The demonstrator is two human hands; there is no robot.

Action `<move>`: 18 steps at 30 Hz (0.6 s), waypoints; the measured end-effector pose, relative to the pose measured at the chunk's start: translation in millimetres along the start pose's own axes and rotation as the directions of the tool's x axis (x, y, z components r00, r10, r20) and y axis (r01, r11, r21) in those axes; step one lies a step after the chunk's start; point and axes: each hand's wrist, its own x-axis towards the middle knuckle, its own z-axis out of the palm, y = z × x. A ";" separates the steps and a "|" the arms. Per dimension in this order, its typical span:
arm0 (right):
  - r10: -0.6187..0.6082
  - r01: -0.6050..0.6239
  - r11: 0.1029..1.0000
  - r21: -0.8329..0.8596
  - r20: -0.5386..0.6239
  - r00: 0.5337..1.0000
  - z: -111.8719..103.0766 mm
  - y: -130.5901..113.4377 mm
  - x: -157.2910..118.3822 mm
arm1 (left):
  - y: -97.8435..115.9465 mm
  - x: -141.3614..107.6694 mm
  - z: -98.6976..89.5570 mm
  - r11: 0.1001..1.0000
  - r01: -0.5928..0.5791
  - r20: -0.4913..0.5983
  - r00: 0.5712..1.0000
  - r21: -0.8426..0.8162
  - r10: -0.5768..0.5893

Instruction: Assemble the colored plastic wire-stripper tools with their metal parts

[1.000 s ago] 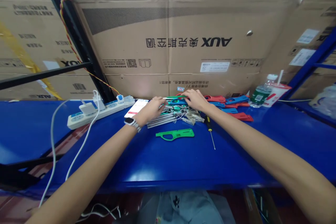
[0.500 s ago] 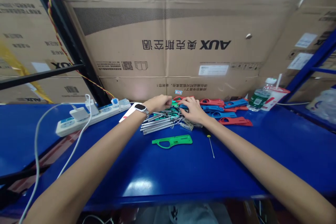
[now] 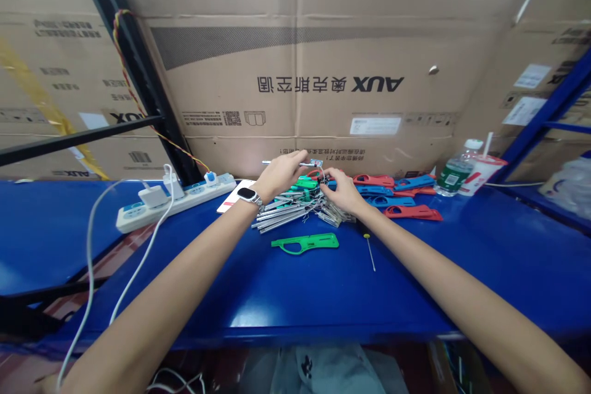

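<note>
Thin silver rod (image 3: 266, 162) is gripped in the left hand (image 3: 282, 172), upper centre-left of the lower half of the frame; rod is held roughly level above the pile, tip stuck out left of the knuckles. Right hand (image 3: 344, 192) is set just beside it, right of centre, fingers curled in at thin wires (image 3: 322, 172) near the rod's right end; whether the wires are pinched or just touched can't be told, fingertips too small. Below both hands, a heap of silver tubes (image 3: 281, 215) is laid mostly side by side, with clear plastic parts (image 3: 330, 215) bunched at its right. One green shell (image 3: 314, 242) is left flat and alone at lower centre, apart from the heap. Screwdriver (image 3: 370, 253) is placed right of it, handle hidden by the right forearm. Red shells (image 3: 413, 212) and blue shells (image 3: 415, 182) are stacked loosely right of the right hand. Bottle (image 3: 455, 172) and cup (image 3: 482, 173) are stood together at far right. Phone (image 3: 234, 197) is partly covered by the left wrist; power strip (image 3: 178, 202) is seen further left.
</note>
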 end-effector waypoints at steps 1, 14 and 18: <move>-0.001 0.001 1.000 0.003 -0.025 1.000 -0.7 0.3 -0.1 | 1.9 -1.2 -0.4 1.000 0.013 -0.019 1.000 -0.012 -0.013; 0.121 -0.091 0.910 0.405 -0.050 0.991 9.2 13.3 0.2 | 5.9 -9.4 18.1 0.980 0.196 -0.107 0.974 -0.037 -0.199; 0.152 -0.127 0.860 0.495 -0.012 0.988 13.1 15.5 -0.9 | 9.3 -20.4 23.0 0.982 0.189 -0.050 0.981 0.030 -0.187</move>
